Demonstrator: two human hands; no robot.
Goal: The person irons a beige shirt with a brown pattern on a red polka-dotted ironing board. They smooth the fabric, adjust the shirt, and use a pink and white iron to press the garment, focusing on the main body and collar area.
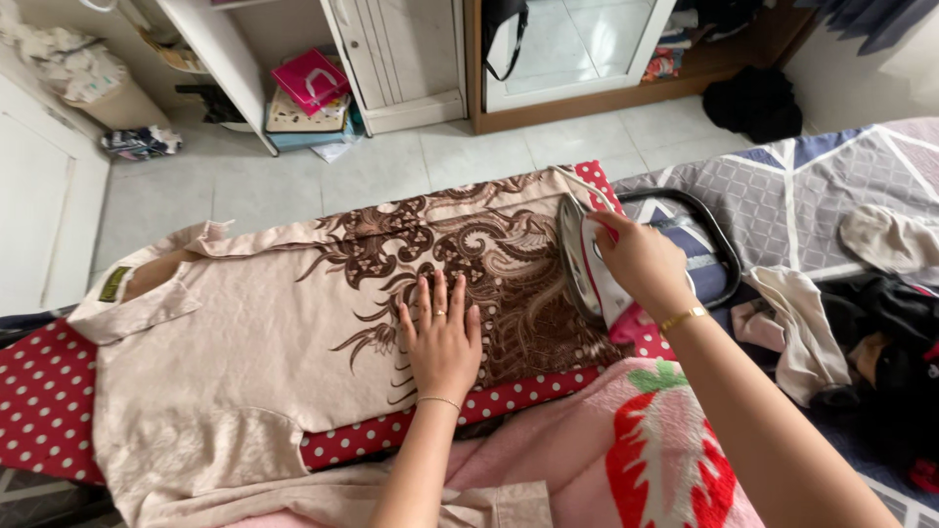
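Beige shirt [254,332] under flat, open left hand [442,337]; right hand [641,259] gripping upended iron [587,264].

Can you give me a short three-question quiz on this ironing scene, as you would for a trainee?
1. True or false: the left hand lies flat on the beige patterned shirt.
2. What does the right hand hold?
A. a hanger
B. the iron
C. a spray bottle
3. What pattern has the ironing board cover under the shirt?

Key
1. True: its fingers are spread on the cloth.
2. B: the iron is tipped up, with its soleplate facing the shirt's brown print.
3. White dots on red.
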